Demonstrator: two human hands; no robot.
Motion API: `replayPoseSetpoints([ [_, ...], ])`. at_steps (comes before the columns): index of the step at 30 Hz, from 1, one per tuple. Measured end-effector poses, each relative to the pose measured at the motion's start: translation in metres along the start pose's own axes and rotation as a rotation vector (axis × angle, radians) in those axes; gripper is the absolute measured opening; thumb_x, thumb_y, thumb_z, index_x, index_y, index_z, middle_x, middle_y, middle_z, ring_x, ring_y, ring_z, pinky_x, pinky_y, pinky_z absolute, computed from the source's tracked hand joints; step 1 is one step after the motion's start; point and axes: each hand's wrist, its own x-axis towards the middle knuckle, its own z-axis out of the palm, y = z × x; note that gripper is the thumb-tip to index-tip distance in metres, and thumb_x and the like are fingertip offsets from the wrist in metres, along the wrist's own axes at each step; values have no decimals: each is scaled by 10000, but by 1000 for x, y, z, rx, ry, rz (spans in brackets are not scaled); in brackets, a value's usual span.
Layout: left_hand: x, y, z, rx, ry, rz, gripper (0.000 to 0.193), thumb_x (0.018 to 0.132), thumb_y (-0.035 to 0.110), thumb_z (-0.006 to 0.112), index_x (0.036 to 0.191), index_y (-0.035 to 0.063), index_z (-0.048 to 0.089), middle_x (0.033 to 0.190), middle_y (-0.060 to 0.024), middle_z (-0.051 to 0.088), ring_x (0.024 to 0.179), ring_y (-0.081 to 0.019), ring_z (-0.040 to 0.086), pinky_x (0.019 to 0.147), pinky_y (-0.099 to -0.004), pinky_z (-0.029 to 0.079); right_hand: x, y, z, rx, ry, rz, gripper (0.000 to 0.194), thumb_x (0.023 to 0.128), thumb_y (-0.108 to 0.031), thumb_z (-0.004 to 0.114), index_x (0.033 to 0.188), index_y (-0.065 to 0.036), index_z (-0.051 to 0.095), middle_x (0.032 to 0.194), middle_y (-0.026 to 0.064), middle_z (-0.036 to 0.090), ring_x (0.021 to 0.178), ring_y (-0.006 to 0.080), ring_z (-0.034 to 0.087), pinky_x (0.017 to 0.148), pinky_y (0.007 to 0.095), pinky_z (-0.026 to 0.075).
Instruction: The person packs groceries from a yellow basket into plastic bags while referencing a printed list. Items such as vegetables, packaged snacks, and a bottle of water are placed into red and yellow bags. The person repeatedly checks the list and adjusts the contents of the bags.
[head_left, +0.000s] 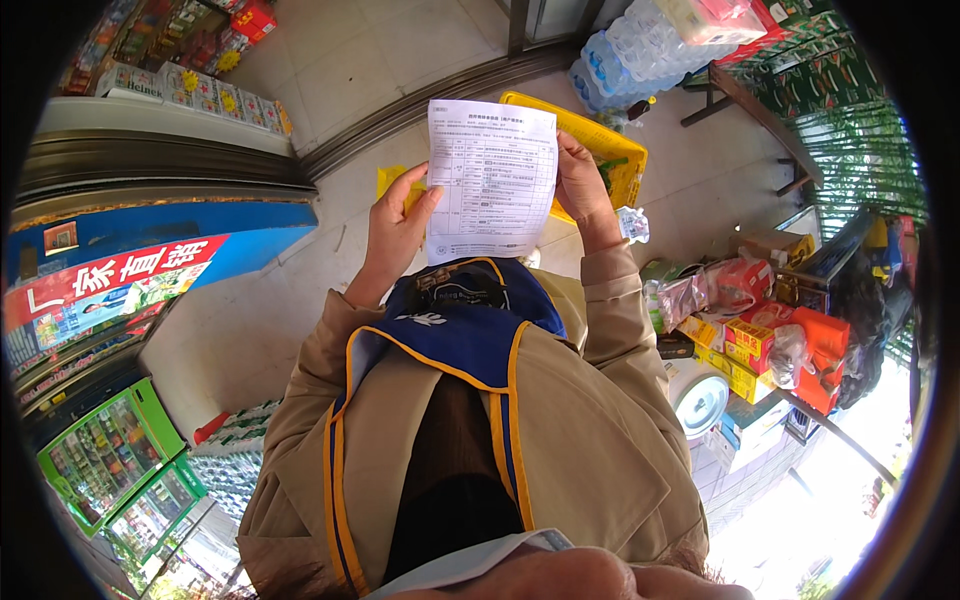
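A white printed paper sheet (491, 180) with a table of small writing is held up before my chest, its face towards me. My right hand (583, 176) grips its right edge, with the fingers partly hidden behind it. At the opposite edge, the thumb of my left hand (397, 214) lies over the paper and the index fingertip meets its side. Behind the sheet stands a yellow plastic crate (626, 146) on the tiled floor, partly covered by the paper and holding something green. Another yellow thing (391, 178) shows behind my left fingers.
Shrink-wrapped water bottles (637, 49) are stacked beyond the crate. Boxes and bags (750, 337) crowd the right side, near a white lidded bucket (701, 405). A metal door track (420, 86) crosses the floor ahead. A blue-sided display case (277, 229) stands left, with green-framed fridges (161, 420) farther back.
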Motion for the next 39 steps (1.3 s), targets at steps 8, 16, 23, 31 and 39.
replayPoseSetpoints([
  [8,2,1,1,-3,-14,16,391,950,160,591,1299,2,515,798,-5,616,527,-4,427,446,-172,320,1,5,-16,22,-34,11,207,977,-142,533,1093,-34,665,1014,25,677,882,103,630,786,239,527],
  [16,2,0,0,-1,-4,17,369,945,156,597,1277,11,534,794,-6,624,536,-9,441,457,-171,335,6,12,-26,15,8,39,207,981,-142,525,1095,-34,661,1007,22,678,874,100,632,779,238,529],
  [23,3,-9,-1,28,20,54,372,948,156,591,1292,29,530,818,-4,623,525,-4,428,448,-164,328,8,13,-27,21,-11,58,211,983,-133,518,1110,-36,656,1022,28,678,890,108,640,790,245,538],
  [31,3,-11,-1,34,17,62,379,948,160,591,1298,29,527,843,-12,624,514,-7,423,439,-162,332,8,11,-25,37,-21,76,212,980,-124,519,1114,-33,657,1035,40,679,895,116,644,794,249,541],
  [39,2,-11,1,31,17,67,380,948,155,592,1299,27,525,825,-7,621,513,-4,422,435,-162,329,5,11,-30,21,-18,81,220,985,-137,513,1124,-33,648,1031,38,678,895,114,641,795,249,538],
])
